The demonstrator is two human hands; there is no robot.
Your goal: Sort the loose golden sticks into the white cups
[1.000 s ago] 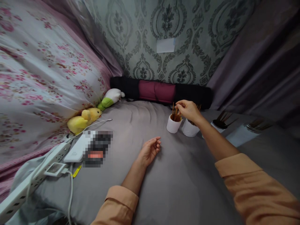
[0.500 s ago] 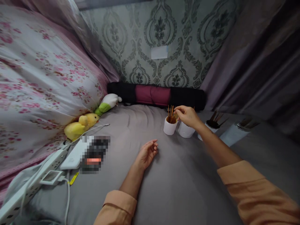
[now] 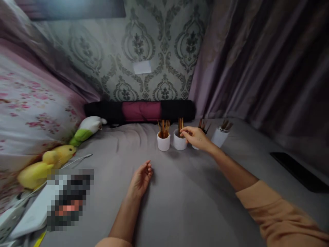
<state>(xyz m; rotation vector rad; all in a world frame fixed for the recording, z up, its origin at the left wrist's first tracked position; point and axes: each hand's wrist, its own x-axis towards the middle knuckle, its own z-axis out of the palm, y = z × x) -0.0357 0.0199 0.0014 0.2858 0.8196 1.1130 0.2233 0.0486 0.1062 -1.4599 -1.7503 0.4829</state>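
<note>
My right hand (image 3: 196,137) reaches over the second white cup (image 3: 180,142), its thumb and forefinger pinched together by the rim, close to the thin brown sticks (image 3: 181,126) standing in it. Whatever may be between the fingertips is too small to make out. To its left, a first white cup (image 3: 163,143) holds several thin brown sticks (image 3: 163,127). A third cup with dark sticks (image 3: 203,125) is partly hidden behind my right hand. My left hand (image 3: 141,178) rests on the grey sheet (image 3: 164,199), fingers loosely curled and holding nothing.
At the right stands a white jar (image 3: 220,137) with brown sticks. A black and maroon roll (image 3: 141,111) lies along the wall. Plush toys, a yellow one (image 3: 46,168) and a green-white one (image 3: 87,128), sit left, near a white power bank (image 3: 38,209). A black flat object (image 3: 299,171) lies far right.
My right hand has gone from the first cup's sticks to the second cup. The view has turned to the right, bringing the black flat object in. My left hand stays resting on the sheet.
</note>
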